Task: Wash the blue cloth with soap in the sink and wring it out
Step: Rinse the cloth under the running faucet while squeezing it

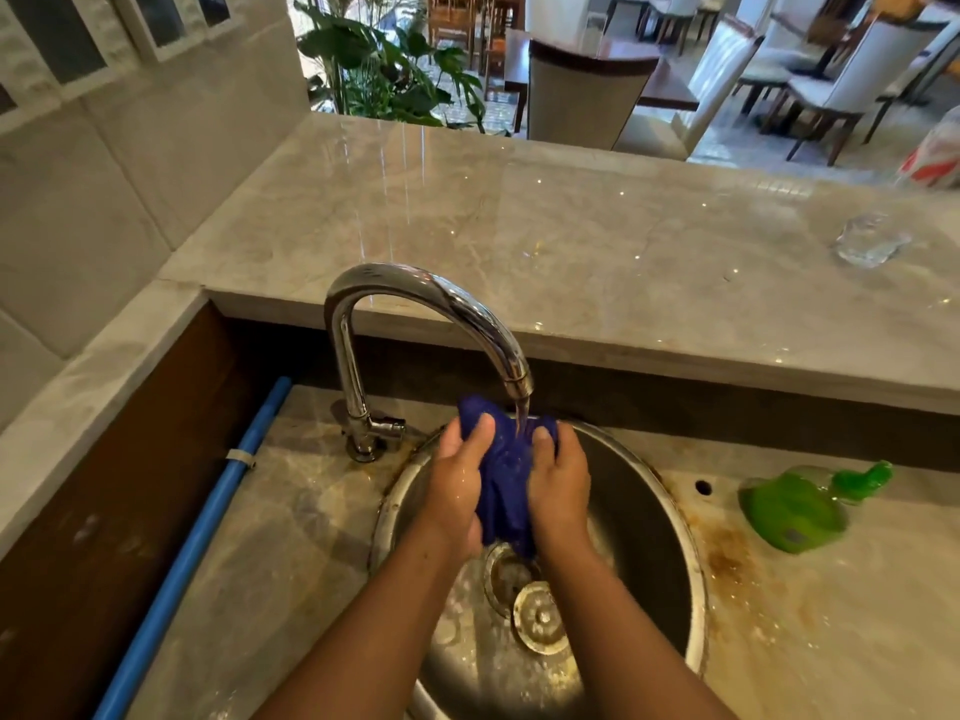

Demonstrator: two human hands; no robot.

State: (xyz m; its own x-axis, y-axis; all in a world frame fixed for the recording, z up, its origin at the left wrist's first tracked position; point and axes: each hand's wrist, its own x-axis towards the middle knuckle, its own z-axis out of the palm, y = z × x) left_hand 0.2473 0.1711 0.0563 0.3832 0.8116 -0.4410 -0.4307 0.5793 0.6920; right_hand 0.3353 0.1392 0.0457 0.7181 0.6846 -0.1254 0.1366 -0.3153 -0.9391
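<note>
Water [521,415] runs onto the blue cloth [506,472], partly hidden in the grip of left hand [457,488] and right hand [560,485].

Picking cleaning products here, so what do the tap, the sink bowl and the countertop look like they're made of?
Tap: polished chromed-looking metal, mirror-like reflections. Sink bowl: probably stainless steel, dull grey sheen, brownish stains round the rim. Countertop: glossy veined stone, perhaps marble or a lookalike, with glinting highlights.
</note>
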